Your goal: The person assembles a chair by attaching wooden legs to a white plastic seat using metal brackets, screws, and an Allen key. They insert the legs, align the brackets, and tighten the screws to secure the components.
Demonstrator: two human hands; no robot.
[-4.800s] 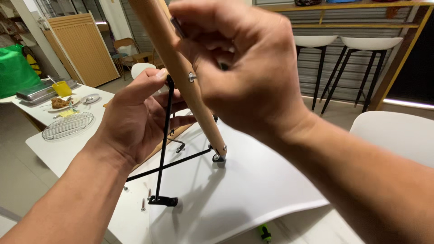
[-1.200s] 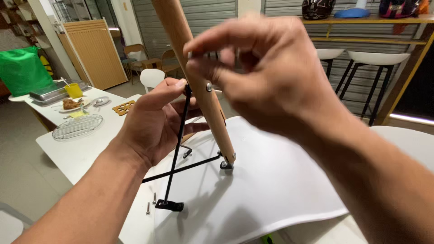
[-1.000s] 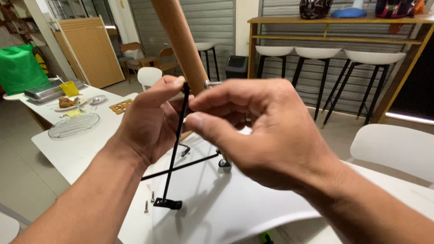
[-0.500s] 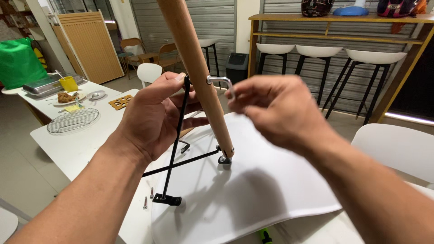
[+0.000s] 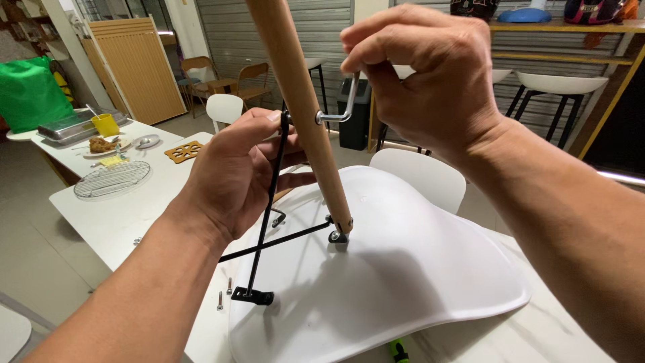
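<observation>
Right hand [image 5: 430,81] upper centre, fingers pinched on hex key [image 5: 339,107], now seated in wooden leg [image 5: 302,114]; earlier held clear | left hand [image 5: 238,178] centre-left, still gripping black brace rod [image 5: 269,202] | white seat shell [image 5: 403,282] lower centre, unmoved.

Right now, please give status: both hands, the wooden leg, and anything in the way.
Left hand steadies black metal rod. Right hand holds hex key, tip in wooden leg. Leg tilted on white chair seat. Loose screws on table.
</observation>
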